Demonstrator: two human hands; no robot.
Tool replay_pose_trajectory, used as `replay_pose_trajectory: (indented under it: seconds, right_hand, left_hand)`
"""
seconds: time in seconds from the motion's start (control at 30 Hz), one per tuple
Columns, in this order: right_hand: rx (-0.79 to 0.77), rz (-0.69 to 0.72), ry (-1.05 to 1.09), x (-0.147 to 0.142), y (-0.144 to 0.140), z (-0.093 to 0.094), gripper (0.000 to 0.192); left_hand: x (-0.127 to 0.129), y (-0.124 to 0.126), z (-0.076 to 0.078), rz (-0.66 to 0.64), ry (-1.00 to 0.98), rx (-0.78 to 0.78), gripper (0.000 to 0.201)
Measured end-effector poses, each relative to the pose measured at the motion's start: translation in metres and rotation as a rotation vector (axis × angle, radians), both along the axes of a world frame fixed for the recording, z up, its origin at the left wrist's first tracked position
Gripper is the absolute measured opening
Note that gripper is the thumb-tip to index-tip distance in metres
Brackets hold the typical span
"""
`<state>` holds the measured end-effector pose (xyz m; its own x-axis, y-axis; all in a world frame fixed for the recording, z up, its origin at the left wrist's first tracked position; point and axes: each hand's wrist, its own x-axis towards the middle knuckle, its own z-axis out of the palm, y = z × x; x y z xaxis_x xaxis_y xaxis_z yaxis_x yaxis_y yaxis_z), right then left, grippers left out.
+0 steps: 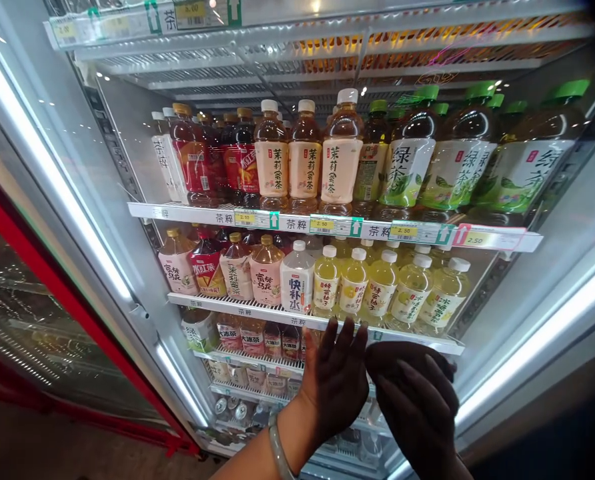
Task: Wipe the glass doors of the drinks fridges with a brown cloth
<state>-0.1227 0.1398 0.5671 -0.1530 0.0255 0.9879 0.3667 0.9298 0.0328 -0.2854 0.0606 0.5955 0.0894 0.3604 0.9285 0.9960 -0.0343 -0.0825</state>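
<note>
I stand before an open drinks fridge. My left hand, with a pale bangle on the wrist, is raised with fingers spread, its fingertips at the front rail of the second shelf, just below the yellow honey-citrus bottles. My right hand hovers beside it, fingers loosely curled downward, holding nothing. A white-labelled water bottle stands just above and left of my left hand.
The upper shelf carries red tea, peach jasmine tea and green tea bottles. Lower shelves hold small bottles and cans. The fridge's red-edged glass door stands swung out at the left.
</note>
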Motion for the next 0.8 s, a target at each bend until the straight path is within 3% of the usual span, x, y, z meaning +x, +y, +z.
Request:
replay_pose_trajectory:
  seconds: [0.07, 0.13, 0.23, 0.3, 0.4, 0.53, 0.6, 0.67, 0.73, 0.8]
  right_hand:
    - [-0.012, -0.003, 0.048, 0.004, 0.002, 0.0, 0.027]
    - [-0.008, -0.025, 0.126, 0.001, 0.003, 0.013, 0.028]
    - [0.007, -0.064, 0.179, -0.021, -0.004, 0.038, 0.029]
    - [0.009, -0.053, 0.157, -0.042, -0.013, 0.043, 0.027]
    - [0.032, -0.012, 0.06, -0.066, -0.029, 0.025, 0.024]
    - [-0.01, -0.016, -0.003, -0.071, -0.037, 0.001, 0.024]
    - [-0.022, -0.038, 0.065, -0.075, -0.039, 0.009, 0.025]
    - [0.002, -0.067, 0.138, -0.089, -0.043, 0.029, 0.028]
    - [0.036, -0.082, 0.168, -0.112, -0.051, 0.048, 0.03]
    - [0.05, -0.065, 0.16, -0.139, -0.063, 0.052, 0.028]
  left_hand:
    - [-0.008, -0.003, 0.0, 0.02, 0.005, 0.005, 0.079]
    - [-0.014, -0.006, 0.001, 0.025, 0.003, 0.017, 0.078]
    - [-0.024, -0.012, 0.003, 0.02, -0.007, 0.031, 0.077]
    - [-0.033, -0.018, 0.004, 0.009, -0.016, 0.031, 0.076]
    - [-0.051, -0.027, 0.005, -0.013, -0.025, 0.022, 0.075]
    - [-0.074, -0.04, 0.005, 0.003, -0.004, 0.017, 0.079]
    - [-0.084, -0.046, 0.006, -0.006, 0.012, 0.007, 0.08]
    - [-0.096, -0.052, 0.008, -0.035, 0.02, -0.009, 0.079]
    - [-0.11, -0.06, 0.01, -0.051, 0.019, -0.02, 0.078]
    - [-0.126, -0.068, 0.01, -0.041, 0.012, -0.026, 0.077]
